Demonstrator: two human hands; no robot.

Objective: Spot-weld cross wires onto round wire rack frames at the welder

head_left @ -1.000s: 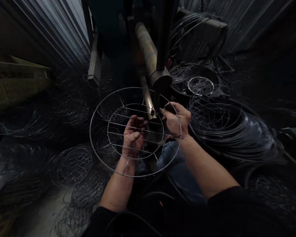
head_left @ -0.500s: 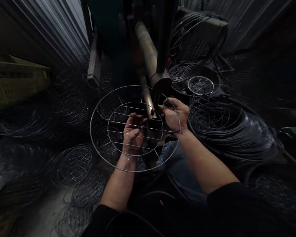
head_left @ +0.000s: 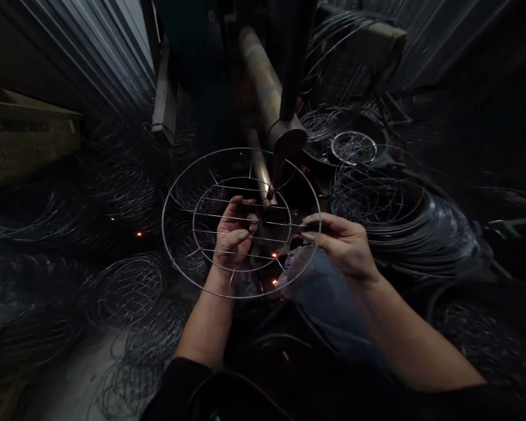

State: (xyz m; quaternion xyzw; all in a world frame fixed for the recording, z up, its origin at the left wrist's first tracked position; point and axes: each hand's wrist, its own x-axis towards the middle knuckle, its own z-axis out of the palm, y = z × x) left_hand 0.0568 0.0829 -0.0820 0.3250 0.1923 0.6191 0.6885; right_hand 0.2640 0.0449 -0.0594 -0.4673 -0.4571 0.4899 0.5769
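A round wire rack [head_left: 272,223], made of two rings with straight bars across the inner one and short spokes between, is held nearly level before me. My left hand [head_left: 233,234] is under it, fingers curled up around the bars. My right hand [head_left: 348,245] pinches its right side, thumb and fingertips at a short spoke between the rings. Above the rack's far side ends a thick metal cylinder [head_left: 267,88] with a dark downward tip. A thinner brass-coloured rod [head_left: 260,166] reaches under that tip, seen partly through the rack. Small orange sparks [head_left: 274,255] glow below.
Right of me lies a big stack of wire rings [head_left: 425,234]. Behind it a dark basin holds a round dish [head_left: 354,147] of small metal pieces. Finished-looking wire racks [head_left: 129,289] pile up at left, near a yellow crate [head_left: 30,134].
My right hand has moved back and right, from beside the cylinder's tip to the rack's right side. Sparks have appeared below the rack and at left. The left hand stays under the rack.
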